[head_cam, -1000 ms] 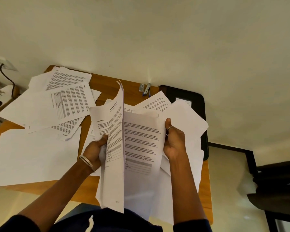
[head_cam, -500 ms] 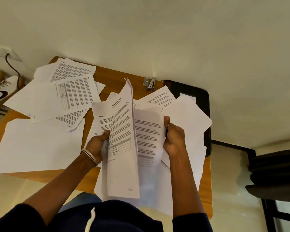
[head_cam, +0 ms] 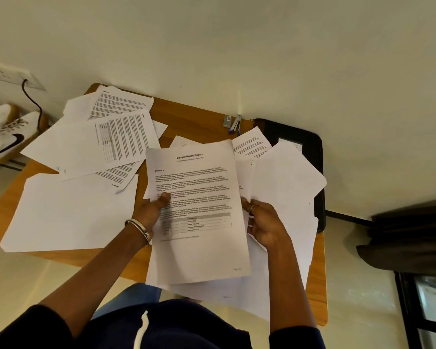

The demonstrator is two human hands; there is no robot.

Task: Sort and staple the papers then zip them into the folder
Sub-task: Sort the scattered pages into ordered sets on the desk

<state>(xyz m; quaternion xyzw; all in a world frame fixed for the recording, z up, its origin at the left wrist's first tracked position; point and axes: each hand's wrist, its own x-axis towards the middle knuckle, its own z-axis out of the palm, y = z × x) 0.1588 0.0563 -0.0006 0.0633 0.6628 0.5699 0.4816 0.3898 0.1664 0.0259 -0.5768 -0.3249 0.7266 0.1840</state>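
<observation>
The upright sheet has now dropped flat; I see my left hand pinching the report page, my right hand gripping the sheaf's other edge above the worktop.

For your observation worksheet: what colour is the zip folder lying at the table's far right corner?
Black, seen in the head view: the flat zip folder partly under loose white papers.

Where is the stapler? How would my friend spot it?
Look at the wooden table covered in papers. Go to its far edge by the wall, just left of the black folder. The stapler lies there, small, shiny and metal, beside a little grey box, unlike the flat white sheets.
</observation>
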